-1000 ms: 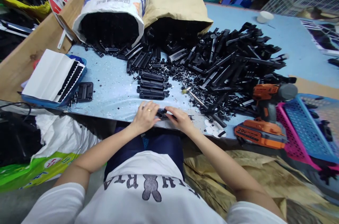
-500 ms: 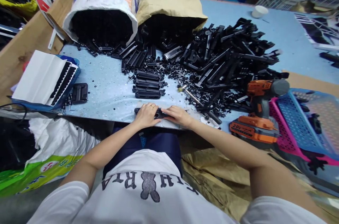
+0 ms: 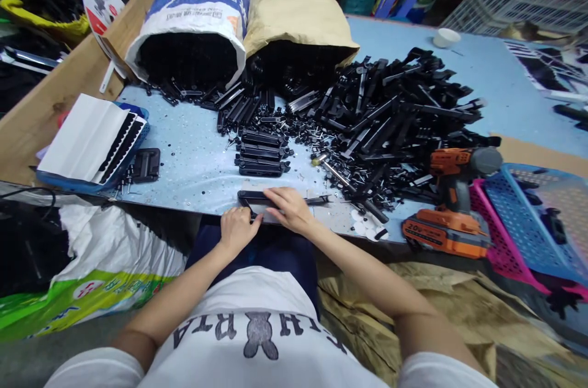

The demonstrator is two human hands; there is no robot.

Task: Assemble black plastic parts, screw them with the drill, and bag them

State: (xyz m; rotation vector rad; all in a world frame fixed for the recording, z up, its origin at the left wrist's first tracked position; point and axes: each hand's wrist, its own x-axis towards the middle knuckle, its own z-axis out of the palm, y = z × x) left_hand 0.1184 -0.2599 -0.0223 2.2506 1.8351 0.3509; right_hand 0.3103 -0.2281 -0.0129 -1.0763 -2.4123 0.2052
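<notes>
At the table's near edge, dead centre, both hands are on one piece. Out at nine o'clock sits a blue tray (image 3: 50, 179) with a white folded sheet (image 3: 78, 137) on it. Just right of it, a small black block (image 3: 146, 164) lies flat on the blue table (image 3: 193, 174). Up at eleven o'clock a white-and-blue sack (image 3: 202, 2) lies with its open mouth toward us.

Now the left hand (image 3: 235, 230): fingers curled in tight, tips at the near left end of the long black strip (image 3: 252, 196). Whether they truly grip it, I cannot tell. The strip lies flat along the table edge, at six o'clock from a neat stack of black parts (image 3: 261, 152). The right hand (image 3: 290, 210) rests on its middle, fingers stretched out close together and laid flat, not wrapped round.

At two o'clock sprawls a big heap of black parts (image 3: 399, 106). At four o'clock an orange drill (image 3: 452, 204) stands beside a blue basket (image 3: 537, 216).
</notes>
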